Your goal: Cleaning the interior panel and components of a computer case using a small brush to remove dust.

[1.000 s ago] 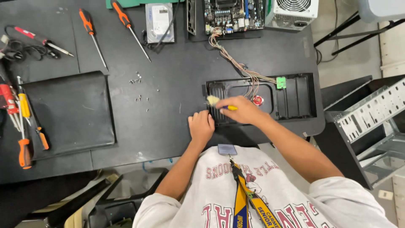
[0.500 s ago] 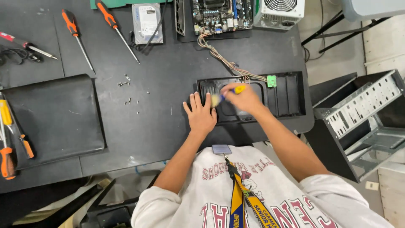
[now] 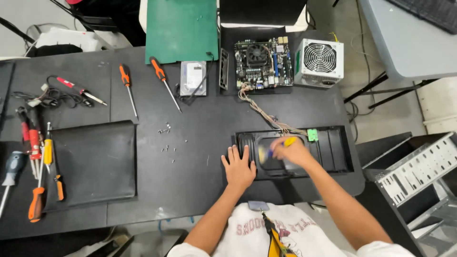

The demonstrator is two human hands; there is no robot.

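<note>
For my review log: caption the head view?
Left hand flat on black plastic panel; right hand works a yellow-handled tool.

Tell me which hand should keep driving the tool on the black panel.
Right, probably. The right hand already grips the yellow-handled tool over the black panel. The left hand lies flat on the panel's left end, bracing it, and holds nothing.

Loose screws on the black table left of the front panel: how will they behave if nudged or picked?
The loose screws look tiny and scattered, so they would probably skid or roll on the smooth black table. Likely light, and fiddly to pinch singly. Their exact shape is too small to tell.
</note>
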